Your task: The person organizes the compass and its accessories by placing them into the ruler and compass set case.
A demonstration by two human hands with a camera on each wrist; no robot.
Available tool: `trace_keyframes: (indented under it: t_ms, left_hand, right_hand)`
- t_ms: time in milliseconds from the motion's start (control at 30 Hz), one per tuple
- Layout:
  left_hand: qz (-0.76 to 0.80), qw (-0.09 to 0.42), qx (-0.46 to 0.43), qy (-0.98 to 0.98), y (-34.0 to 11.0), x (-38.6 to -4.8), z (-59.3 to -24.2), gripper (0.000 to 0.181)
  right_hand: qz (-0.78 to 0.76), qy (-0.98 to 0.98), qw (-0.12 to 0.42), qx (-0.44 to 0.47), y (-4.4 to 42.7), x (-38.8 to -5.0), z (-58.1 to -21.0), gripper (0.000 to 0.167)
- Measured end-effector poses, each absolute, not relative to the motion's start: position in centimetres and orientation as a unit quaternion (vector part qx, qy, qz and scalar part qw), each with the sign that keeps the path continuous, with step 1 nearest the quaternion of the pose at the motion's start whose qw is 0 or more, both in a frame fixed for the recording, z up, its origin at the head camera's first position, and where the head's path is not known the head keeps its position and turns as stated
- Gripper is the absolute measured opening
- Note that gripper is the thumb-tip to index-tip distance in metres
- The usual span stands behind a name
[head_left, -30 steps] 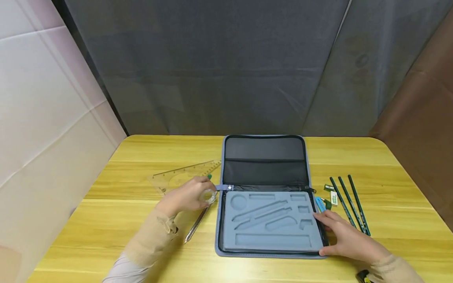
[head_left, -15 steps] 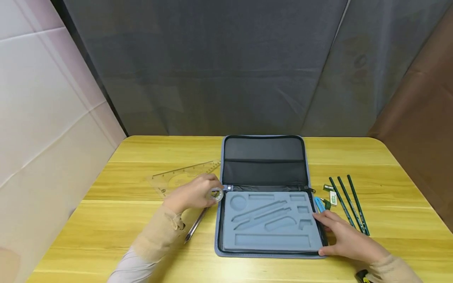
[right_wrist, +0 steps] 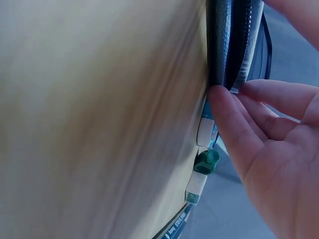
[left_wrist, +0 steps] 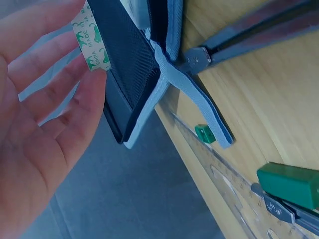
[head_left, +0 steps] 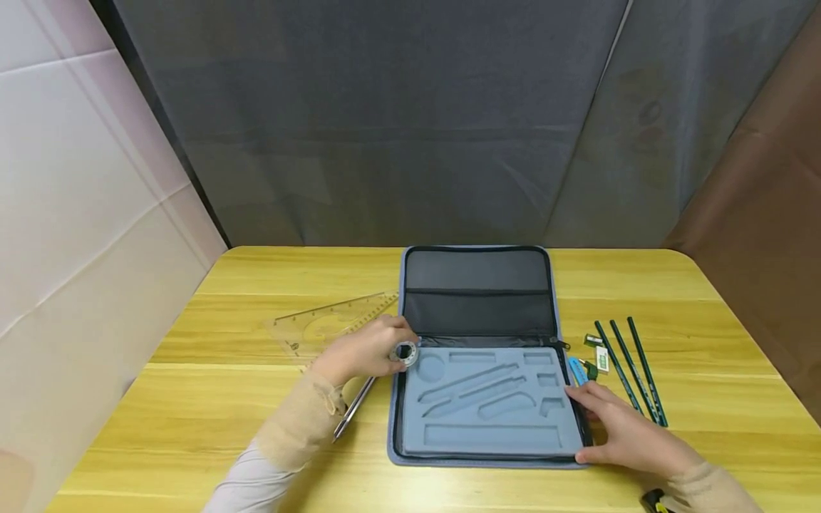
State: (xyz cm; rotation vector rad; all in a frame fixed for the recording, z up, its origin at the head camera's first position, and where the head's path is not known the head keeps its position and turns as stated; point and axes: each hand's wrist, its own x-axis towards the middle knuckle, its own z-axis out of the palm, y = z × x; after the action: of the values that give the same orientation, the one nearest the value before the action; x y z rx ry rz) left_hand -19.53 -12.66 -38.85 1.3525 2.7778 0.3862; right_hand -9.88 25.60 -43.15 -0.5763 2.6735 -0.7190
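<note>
Head view: case (head_left: 477, 313) lies unfolded on the table (head_left: 212, 399), its foam tray (head_left: 413, 420) facing up on the near side.
Tape roll: in the left hand (head_left: 368, 348), at the case's left edge, just beside the round recess (head_left: 430, 368); whether it touches the foam I cannot tell. Its printed strip (left_wrist: 92, 40) faces the left wrist camera.
Left hand: pinches the roll between thumb and fingers.
Right hand: rests thumb and fingertips on the case's right edge, fingers slightly bent, not wrapped round it.
Done: judged early; the case is unfolded and the roll is in hand, but no recess holds anything.
Left outside, left side: set square (head_left: 295, 336) and metal tool (head_left: 355, 410); a green block (left_wrist: 289, 185) shows in the left wrist view.
Left outside, right side: three pencils (head_left: 635, 372), eraser (head_left: 602, 359), dark green block (head_left: 593, 340), green knob (head_left: 590, 370) and a blue item (head_left: 578, 371) by the case.
Near edge: dark object (head_left: 653, 500) by the right wrist, cut off, too partial to name.
</note>
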Motion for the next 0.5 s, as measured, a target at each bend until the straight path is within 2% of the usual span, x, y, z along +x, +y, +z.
trace_keyframes:
  t_ms: [500]
  left_hand:
    - [0.121,0.036,0.427,0.895,-11.1,-19.5,-38.6,0.032]
  right_hand:
    - [-0.243,0.935,0.13,-0.223,25.8,-9.8,-43.2,0.094]
